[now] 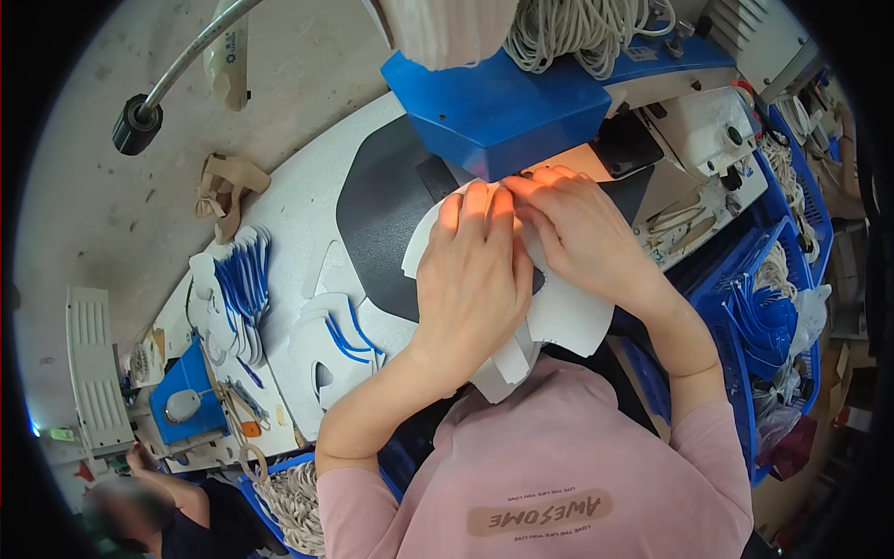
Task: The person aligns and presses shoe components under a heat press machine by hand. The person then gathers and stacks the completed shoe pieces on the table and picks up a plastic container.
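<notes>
My left hand (pixel 472 293) lies over a white sheet-like cut piece (pixel 573 307), fingers stretched out flat with their tips under the blue machine head (pixel 507 116). My right hand (pixel 591 233) holds the same piece from the right, thumb and index finger close together near the lit spot. Orange light falls on the fingertips of both hands. Below my wrists, part of the white piece hangs over the table edge. Under the hands is a black pad (pixel 377 224) on the white worktable (pixel 303 205). The contact point beneath the fingertips is hidden.
Left on the table lie white pieces with blue edges (pixel 335 340) and a fanned stack of similar pieces (pixel 244 284). A tan sandal (pixel 226 191) sits near the far edge. Blue crates (pixel 745 307) stand at right. Another person (pixel 177 503) is at lower left.
</notes>
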Action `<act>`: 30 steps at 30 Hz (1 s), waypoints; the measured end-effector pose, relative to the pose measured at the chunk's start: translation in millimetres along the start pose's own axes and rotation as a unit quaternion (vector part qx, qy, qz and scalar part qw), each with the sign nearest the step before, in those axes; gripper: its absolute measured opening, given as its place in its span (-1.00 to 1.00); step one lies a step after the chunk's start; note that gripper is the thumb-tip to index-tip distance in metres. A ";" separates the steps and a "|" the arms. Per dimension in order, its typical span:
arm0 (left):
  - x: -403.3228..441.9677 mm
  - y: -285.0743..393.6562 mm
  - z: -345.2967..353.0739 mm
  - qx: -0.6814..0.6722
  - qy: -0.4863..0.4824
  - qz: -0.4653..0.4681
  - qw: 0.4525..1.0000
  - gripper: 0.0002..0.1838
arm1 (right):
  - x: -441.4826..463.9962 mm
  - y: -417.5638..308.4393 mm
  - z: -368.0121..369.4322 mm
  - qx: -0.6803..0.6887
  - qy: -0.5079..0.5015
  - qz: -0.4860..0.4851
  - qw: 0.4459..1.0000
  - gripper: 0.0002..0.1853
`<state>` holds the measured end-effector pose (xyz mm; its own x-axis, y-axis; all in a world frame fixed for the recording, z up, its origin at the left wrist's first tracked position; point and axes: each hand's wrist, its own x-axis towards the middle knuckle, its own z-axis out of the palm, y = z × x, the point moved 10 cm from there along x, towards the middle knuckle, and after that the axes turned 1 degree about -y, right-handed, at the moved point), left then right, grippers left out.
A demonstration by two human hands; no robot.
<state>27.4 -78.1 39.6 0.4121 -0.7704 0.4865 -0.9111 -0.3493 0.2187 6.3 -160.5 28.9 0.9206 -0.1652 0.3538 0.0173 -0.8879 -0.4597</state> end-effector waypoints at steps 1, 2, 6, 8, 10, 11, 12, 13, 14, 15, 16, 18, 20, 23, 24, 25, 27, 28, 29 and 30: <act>0.6 -0.1 0.3 -0.002 -0.003 0.001 1.000 -0.60 | -0.2 1.1 -3.4 0.010 0.018 -0.002 1.000 -0.73; 1.7 0.3 0.5 -0.005 -0.006 0.002 1.000 -0.60 | 0.1 2.2 -4.4 0.009 0.019 -0.001 1.000 -0.73; 5.8 -6.6 5.8 -0.030 -0.043 -0.027 0.998 -0.62 | 1.2 13.6 -12.9 0.065 0.036 0.036 0.997 -0.81; 8.1 -8.5 4.0 -0.034 -0.046 -0.024 0.998 -0.64 | -0.8 16.6 -21.2 0.064 0.060 0.034 0.996 -0.86; 10.3 -10.8 1.5 -0.040 -0.048 -0.020 0.998 -0.69 | -2.9 18.7 -24.2 0.063 0.072 0.035 0.995 -0.88; 11.7 -11.9 -0.4 -0.042 -0.049 -0.019 0.998 -0.69 | -3.7 19.5 -25.3 0.069 0.082 0.035 0.994 -0.89; 13.2 -11.3 -2.0 -0.029 -0.053 -0.009 0.998 -0.72 | -4.3 20.1 -26.1 0.074 0.092 0.035 0.992 -0.90; 14.6 -10.7 -3.3 -0.016 -0.057 0.001 0.998 -0.75 | -5.0 20.6 -26.7 0.080 0.103 0.035 0.991 -0.90; 15.6 -10.7 -3.3 -0.003 -0.062 0.011 0.998 -0.77 | -5.2 20.8 -25.2 0.079 0.103 0.036 0.991 -0.90; 16.5 -12.7 -2.7 -0.004 -0.062 0.011 0.998 -0.77 | -5.5 19.3 -25.5 0.086 0.113 0.027 0.990 -0.90; 17.5 -12.9 -3.3 0.001 -0.052 0.023 0.998 -0.79 | -5.9 17.8 -25.8 0.092 0.123 0.019 0.988 -0.89; 20.2 -14.1 -4.3 0.012 -0.030 0.046 0.998 -0.81 | -6.7 16.8 -24.7 0.097 0.134 0.013 0.986 -0.89; 24.2 -21.9 -1.5 0.003 -0.034 0.048 0.998 -0.80 | -6.3 13.2 -17.1 0.084 0.111 -0.002 0.990 -0.87; 31.9 -36.3 1.9 -0.014 -0.042 0.050 0.998 -0.79 | -6.9 5.4 -12.3 0.042 0.088 -0.029 0.995 -0.84; 34.7 -41.1 3.6 -0.027 -0.050 0.054 0.997 -0.78 | -7.1 -0.3 -10.1 0.006 0.077 -0.050 0.996 -0.83; 37.8 -46.1 4.8 -0.040 -0.059 0.058 0.996 -0.77 | -6.8 -5.6 -7.3 -0.030 0.066 -0.072 0.995 -0.82; 44.4 -55.9 4.7 -0.054 -0.066 0.062 0.994 -0.75 | -6.0 -6.0 -4.6 -0.034 0.063 -0.075 0.995 -0.81; 48.2 -61.4 7.6 -0.068 -0.091 0.056 0.992 -0.74 | -5.5 -6.5 -2.7 -0.037 0.060 -0.079 0.994 -0.80; 51.7 -66.4 10.2 -0.083 -0.116 0.049 0.989 -0.73 | -5.0 -7.2 -1.5 -0.041 0.057 -0.083 0.994 -0.80; 54.3 -71.1 13.3 -0.098 -0.141 0.043 0.984 -0.71 | -4.3 -7.6 -2.0 -0.042 0.057 -0.082 0.994 -0.80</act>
<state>114.5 -102.2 39.2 0.2917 -0.9196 0.2631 -0.9146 -0.1876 0.3582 1.4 -153.9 32.5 0.8582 -0.0578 0.5101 0.1274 -0.9385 -0.3208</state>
